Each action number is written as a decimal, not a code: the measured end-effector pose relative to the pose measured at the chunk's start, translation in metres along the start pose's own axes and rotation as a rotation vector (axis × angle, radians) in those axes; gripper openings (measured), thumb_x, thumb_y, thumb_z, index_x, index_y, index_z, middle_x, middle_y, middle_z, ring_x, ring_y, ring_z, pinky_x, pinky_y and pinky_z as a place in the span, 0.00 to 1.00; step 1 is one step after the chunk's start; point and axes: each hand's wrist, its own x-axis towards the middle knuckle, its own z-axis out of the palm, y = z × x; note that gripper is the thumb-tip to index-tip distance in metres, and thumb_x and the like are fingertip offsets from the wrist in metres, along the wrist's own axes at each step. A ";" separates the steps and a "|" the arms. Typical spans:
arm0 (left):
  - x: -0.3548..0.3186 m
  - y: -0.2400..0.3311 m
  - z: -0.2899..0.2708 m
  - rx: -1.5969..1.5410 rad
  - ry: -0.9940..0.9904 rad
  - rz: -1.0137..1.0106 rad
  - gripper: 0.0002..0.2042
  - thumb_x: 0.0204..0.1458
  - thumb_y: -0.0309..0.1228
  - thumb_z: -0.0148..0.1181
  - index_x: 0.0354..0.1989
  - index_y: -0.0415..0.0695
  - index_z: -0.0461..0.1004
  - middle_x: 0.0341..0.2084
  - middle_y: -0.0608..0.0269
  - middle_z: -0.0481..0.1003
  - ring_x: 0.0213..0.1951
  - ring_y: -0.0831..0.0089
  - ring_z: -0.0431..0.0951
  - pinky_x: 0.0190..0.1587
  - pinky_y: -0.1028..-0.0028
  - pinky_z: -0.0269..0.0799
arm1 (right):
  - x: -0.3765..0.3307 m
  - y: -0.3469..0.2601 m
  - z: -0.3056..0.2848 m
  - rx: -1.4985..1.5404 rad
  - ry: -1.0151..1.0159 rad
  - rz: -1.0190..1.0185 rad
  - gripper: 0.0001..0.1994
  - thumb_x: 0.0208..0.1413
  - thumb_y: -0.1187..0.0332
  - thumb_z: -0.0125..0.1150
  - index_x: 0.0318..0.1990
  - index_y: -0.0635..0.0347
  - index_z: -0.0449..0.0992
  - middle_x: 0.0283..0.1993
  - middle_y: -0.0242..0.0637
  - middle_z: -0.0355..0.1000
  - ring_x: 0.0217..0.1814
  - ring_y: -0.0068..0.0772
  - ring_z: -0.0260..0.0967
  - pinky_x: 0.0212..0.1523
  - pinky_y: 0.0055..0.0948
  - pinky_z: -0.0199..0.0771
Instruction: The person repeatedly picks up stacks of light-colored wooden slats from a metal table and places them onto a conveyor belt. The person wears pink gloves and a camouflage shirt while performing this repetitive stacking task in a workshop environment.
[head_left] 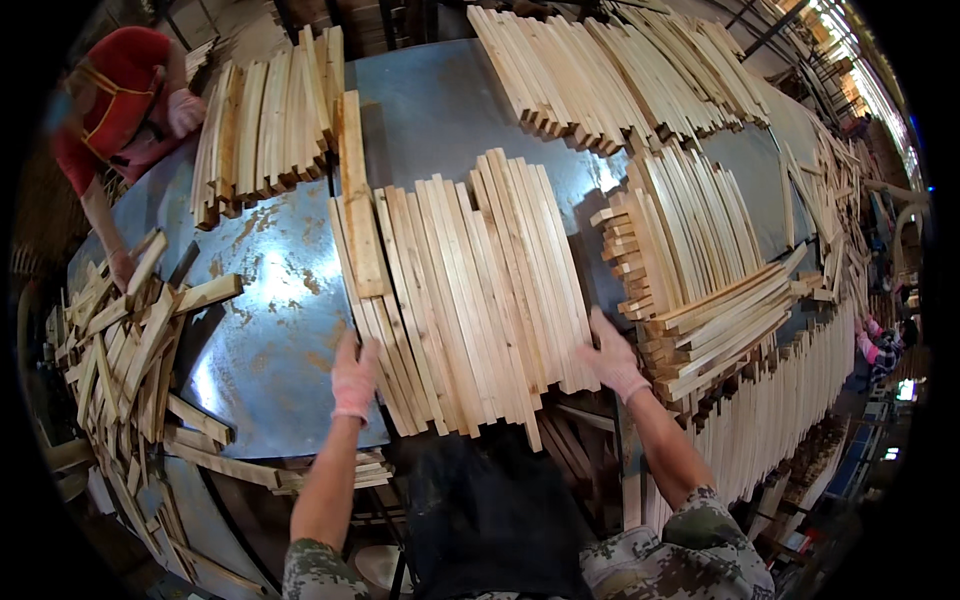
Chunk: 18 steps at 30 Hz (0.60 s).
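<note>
Left hand (355, 377): flat against near-left edge of slat row (465, 300) | Right hand (612, 358): flat against near-right edge | Hands apart, bracketing the row, likely squaring it | Row on metal table (270, 330), between hands.

The left hand (355, 375) and right hand (612, 357) are pressing against opposite sides of a row of wooden slats (465, 300) lying on the metal desk (270, 330). Another person's hand (122, 268) is touching a loose slat heap (125, 350) at the left.
</note>
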 end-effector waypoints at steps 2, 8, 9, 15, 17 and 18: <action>0.058 -0.029 0.017 0.071 0.073 0.031 0.35 0.63 0.52 0.64 0.69 0.36 0.72 0.59 0.37 0.78 0.58 0.44 0.80 0.65 0.56 0.73 | 0.039 -0.005 0.012 0.059 0.122 -0.038 0.47 0.63 0.57 0.70 0.83 0.62 0.52 0.83 0.56 0.58 0.85 0.51 0.55 0.82 0.39 0.57; 0.122 0.106 0.027 0.518 0.098 -0.043 0.47 0.49 0.55 0.76 0.72 0.36 0.68 0.67 0.38 0.70 0.67 0.40 0.72 0.70 0.54 0.70 | 0.087 -0.029 0.040 -0.026 0.255 0.053 0.45 0.65 0.52 0.66 0.83 0.61 0.53 0.78 0.58 0.64 0.80 0.57 0.61 0.79 0.44 0.61; 0.121 0.112 0.030 0.603 0.064 -0.118 0.47 0.48 0.55 0.77 0.71 0.36 0.68 0.67 0.38 0.70 0.68 0.41 0.71 0.71 0.54 0.69 | 0.087 -0.030 0.039 -0.022 0.253 0.042 0.45 0.65 0.52 0.65 0.83 0.60 0.53 0.77 0.59 0.65 0.79 0.57 0.61 0.79 0.45 0.61; 0.027 0.021 0.040 0.546 -0.073 0.196 0.46 0.53 0.58 0.73 0.71 0.36 0.68 0.76 0.37 0.61 0.77 0.42 0.60 0.77 0.52 0.59 | 0.091 -0.002 0.039 0.148 0.232 -0.022 0.41 0.65 0.55 0.67 0.82 0.61 0.58 0.77 0.58 0.67 0.79 0.54 0.64 0.78 0.42 0.62; 0.024 -0.036 0.036 0.237 0.026 0.272 0.44 0.58 0.59 0.68 0.73 0.35 0.66 0.78 0.38 0.58 0.79 0.42 0.56 0.80 0.52 0.53 | 0.100 0.012 0.041 0.300 0.265 -0.087 0.40 0.66 0.57 0.67 0.81 0.61 0.59 0.78 0.55 0.66 0.79 0.50 0.64 0.78 0.39 0.62; 0.029 -0.052 0.036 0.317 0.063 0.226 0.44 0.60 0.59 0.66 0.74 0.35 0.65 0.79 0.39 0.57 0.80 0.42 0.55 0.81 0.51 0.49 | 0.106 0.020 0.043 0.403 0.303 -0.132 0.40 0.66 0.58 0.67 0.81 0.61 0.59 0.79 0.53 0.65 0.80 0.47 0.64 0.78 0.38 0.61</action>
